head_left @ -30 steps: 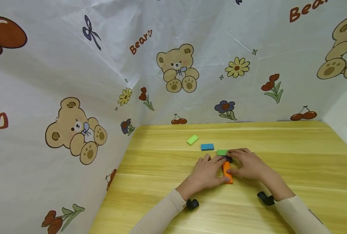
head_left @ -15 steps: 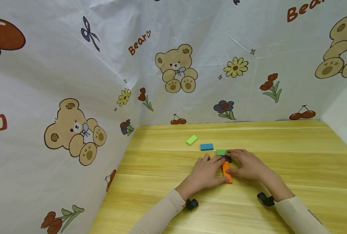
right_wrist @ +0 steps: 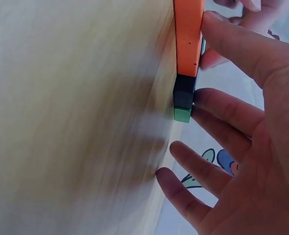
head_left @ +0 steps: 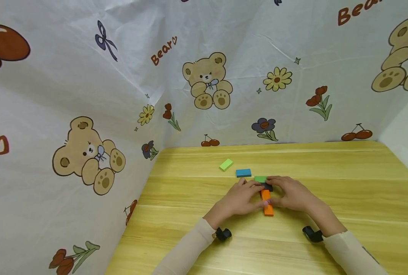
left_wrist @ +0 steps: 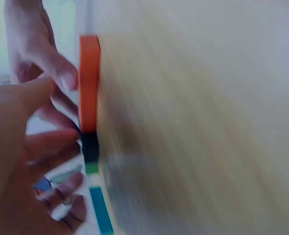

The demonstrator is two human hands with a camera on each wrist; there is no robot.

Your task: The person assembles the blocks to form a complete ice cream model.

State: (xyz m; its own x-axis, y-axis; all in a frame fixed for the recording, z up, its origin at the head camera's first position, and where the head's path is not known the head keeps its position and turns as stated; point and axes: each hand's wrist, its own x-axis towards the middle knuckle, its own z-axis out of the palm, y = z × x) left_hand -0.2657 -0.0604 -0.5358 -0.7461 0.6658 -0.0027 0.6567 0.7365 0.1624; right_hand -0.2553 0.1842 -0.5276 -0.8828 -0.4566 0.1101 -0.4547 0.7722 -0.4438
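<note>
Orange block [head_left: 268, 211]: we see it on the table [head_left: 344, 183], one end meeting the black block [right_wrist: 184, 90]
Left hand [head_left: 239, 199]: fingers loosely spread, thumb by the orange; firm contact we cannot tell
Right hand [head_left: 290, 195]: fingers spread apart, thumb tip at the orange side
Row step: lining up, we judge
Next move: seems to us to call for light, even pressure
Block count: one orange, one black, one green block [right_wrist: 182, 115], one blue block [head_left: 243, 173], one lime block [head_left: 226, 165]
</note>
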